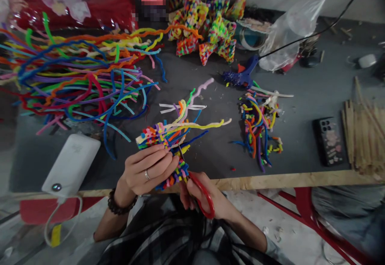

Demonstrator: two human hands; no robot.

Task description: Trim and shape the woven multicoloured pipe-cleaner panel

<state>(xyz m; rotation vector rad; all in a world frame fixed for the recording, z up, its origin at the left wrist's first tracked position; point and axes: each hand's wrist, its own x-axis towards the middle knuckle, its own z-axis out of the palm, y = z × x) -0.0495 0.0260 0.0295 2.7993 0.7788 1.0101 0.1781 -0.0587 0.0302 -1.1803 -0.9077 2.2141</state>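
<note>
My left hand (152, 166), with a ring and a bead bracelet, is closed around a woven piece of multicoloured pipe cleaners (153, 134). Loose pipe cleaner ends stick out of the weave to the right, a long yellow one (207, 125) among them. My right hand (197, 191) grips red-handled scissors (207, 199). Their blades point up and away from me, against the woven piece near my left fingertips. Part of the blades is hidden by the weave, so whether a strand lies between them cannot be made out.
A heap of long pipe cleaners (90, 76) covers the left side, behind a white power bank (72, 162). Finished woven shapes (207, 28) stand at the back. A blue glue gun (242, 74), cut scraps (260, 126), a phone (327, 140) and wooden sticks (363, 136) lie rightward.
</note>
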